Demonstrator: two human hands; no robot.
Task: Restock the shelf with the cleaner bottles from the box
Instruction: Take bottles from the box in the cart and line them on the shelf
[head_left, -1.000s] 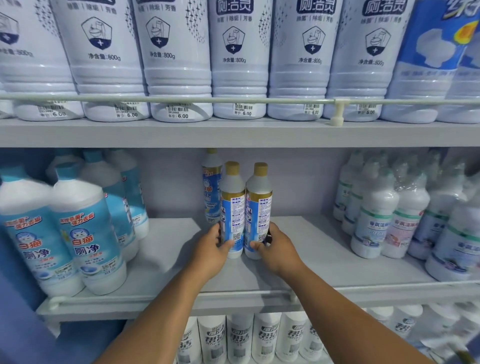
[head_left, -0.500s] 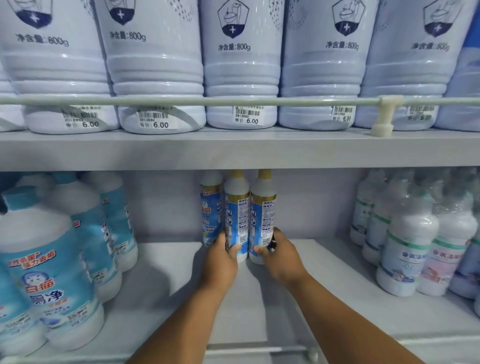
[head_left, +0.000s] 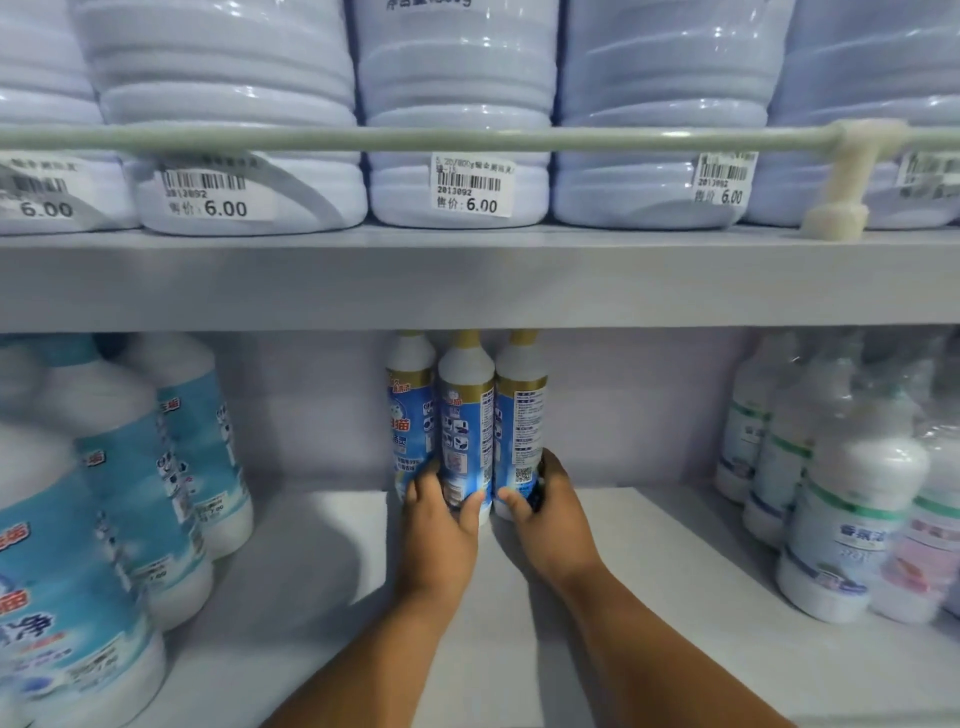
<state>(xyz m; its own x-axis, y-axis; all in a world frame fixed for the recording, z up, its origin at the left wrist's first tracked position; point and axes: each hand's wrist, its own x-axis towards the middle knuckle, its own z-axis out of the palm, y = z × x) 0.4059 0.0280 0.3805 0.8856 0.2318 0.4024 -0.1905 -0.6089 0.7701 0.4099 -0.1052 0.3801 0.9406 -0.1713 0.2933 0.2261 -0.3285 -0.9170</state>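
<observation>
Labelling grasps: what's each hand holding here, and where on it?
Left hand grips the middle gold-capped bottle near its base. Right hand grips the right gold-capped bottle near its base. Both bottles stand upright on the shelf.

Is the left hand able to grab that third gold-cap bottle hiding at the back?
Probably not straight away. The left hand already grips the middle bottle, which stands in front of the back bottle. It would likely have to let go and reach round the left side, where the shelf looks bare.

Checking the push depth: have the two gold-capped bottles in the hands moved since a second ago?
Yes. The two gold-capped bottles went deeper along the shelf, now level with the third bottle.
</observation>
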